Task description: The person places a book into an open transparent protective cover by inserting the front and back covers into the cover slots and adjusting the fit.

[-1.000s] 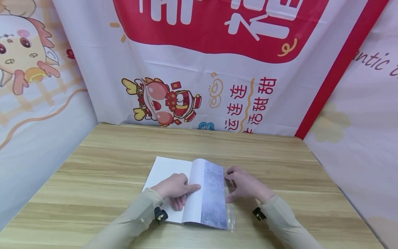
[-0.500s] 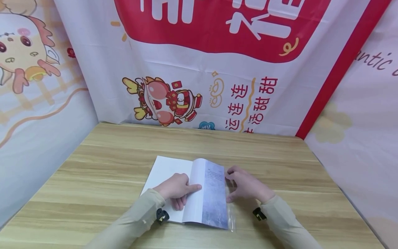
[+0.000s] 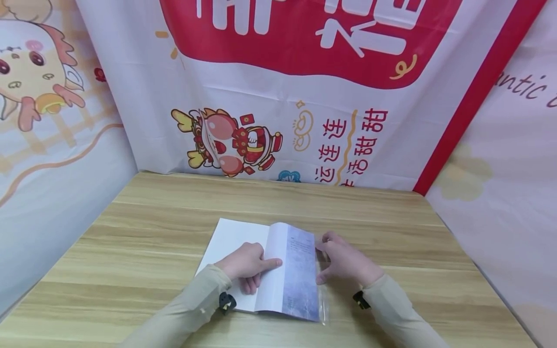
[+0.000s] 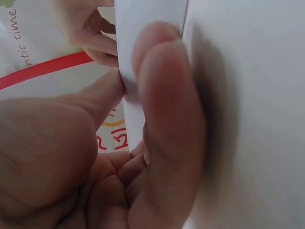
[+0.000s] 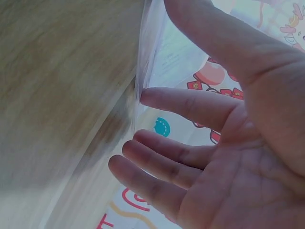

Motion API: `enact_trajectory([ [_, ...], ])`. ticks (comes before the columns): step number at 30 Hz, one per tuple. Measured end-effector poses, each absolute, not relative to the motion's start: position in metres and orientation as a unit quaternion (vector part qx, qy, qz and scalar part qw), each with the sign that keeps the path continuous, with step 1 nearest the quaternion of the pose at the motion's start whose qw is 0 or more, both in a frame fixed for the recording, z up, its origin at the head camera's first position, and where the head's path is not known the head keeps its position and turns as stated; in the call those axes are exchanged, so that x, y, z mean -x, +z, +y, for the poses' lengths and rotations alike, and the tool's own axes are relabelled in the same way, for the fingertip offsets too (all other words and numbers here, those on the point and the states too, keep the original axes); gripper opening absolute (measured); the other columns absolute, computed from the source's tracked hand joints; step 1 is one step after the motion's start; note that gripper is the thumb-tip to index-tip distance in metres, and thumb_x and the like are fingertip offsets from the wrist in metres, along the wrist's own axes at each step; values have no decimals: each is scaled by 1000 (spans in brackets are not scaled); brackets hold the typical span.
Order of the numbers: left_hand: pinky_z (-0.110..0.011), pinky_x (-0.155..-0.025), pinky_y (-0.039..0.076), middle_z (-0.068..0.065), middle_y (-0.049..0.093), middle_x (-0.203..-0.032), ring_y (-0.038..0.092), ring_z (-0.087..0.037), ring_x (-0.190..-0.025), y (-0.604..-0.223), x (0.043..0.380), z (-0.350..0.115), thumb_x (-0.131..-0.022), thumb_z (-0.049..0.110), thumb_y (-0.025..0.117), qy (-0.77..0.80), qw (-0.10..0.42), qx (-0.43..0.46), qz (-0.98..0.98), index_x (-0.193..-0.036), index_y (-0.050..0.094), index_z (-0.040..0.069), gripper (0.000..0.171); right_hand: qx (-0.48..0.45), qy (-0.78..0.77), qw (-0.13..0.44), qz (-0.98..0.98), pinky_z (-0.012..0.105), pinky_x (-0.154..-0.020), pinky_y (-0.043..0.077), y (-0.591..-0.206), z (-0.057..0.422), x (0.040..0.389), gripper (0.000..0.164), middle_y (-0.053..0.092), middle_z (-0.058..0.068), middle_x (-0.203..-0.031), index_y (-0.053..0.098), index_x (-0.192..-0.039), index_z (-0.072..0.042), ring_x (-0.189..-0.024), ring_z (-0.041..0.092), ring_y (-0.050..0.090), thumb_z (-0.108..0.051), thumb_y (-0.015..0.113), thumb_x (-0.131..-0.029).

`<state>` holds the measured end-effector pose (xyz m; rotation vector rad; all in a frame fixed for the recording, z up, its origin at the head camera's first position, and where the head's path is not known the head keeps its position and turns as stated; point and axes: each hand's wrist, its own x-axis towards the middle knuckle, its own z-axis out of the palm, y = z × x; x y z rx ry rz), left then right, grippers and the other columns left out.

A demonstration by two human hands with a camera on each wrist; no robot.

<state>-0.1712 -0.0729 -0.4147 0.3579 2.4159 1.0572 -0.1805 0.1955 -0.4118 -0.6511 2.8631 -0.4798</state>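
Observation:
An open book (image 3: 300, 270) lies on the table, with a white page at left and a raised white fold beside a purple-blue printed panel. Along the panel's right edge a clear plastic sleeve (image 3: 323, 309) sticks out. My left hand (image 3: 245, 263) pinches the fold, thumb on top and curled fingers against its left side; the left wrist view shows the white sheet (image 4: 131, 52) between them. At the right edge, my right hand (image 3: 348, 261) touches the plastic with thumb and index fingertip spread apart. Its other fingers (image 5: 157, 183) extend loosely in the right wrist view.
The wood-grain table (image 3: 174, 217) reaches back to a printed fabric hanging (image 3: 270, 87). More white fabric closes in the left and right sides. A black strap piece (image 3: 226, 302) sits at the left wrist, another (image 3: 361, 299) at the right.
Nearly everything holds still. My right hand and the panel's right edge have shifted only very slightly; the left hand keeps its place on the fold.

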Motion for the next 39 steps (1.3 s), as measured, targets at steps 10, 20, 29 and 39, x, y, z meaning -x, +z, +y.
enact_trajectory([
  [10, -31, -37, 52, -9, 61, -49, 59, -17, -37, -416, 174, -74, -94, 45, 63, 384, 244, -126, 881, -72, 59, -1, 52, 228, -170, 95, 954, 45, -94, 47, -410, 200, 180, 89, 49, 23, -132, 57, -132, 7, -112, 32, 52, -33, 94, -61],
  [20, -31, -37, 52, -8, 60, -49, 59, -17, -37, -416, 173, -73, -94, 45, 64, 383, 242, -124, 883, -72, 58, -2, 52, 239, -171, 106, 950, 49, -103, 41, -408, 204, 182, 84, 47, 26, -136, 56, -132, 8, -121, 39, 49, -32, 91, -67],
  [29, -32, -37, 52, -8, 60, -47, 59, -17, -36, -416, 172, -73, -95, 43, 64, 383, 234, -130, 884, -70, 58, -1, 52, 230, -164, 98, 954, 52, -105, 39, -409, 203, 182, 84, 47, 28, -137, 57, -131, 7, -124, 42, 47, -31, 92, -65],
  [39, -31, -36, 51, -8, 59, -47, 58, -17, -36, -415, 170, -72, -94, 42, 64, 386, 225, -129, 885, -69, 58, -1, 51, 226, -156, 99, 956, 52, -108, 35, -409, 202, 182, 81, 47, 27, -140, 58, -131, 5, -128, 42, 45, -30, 92, -66],
])
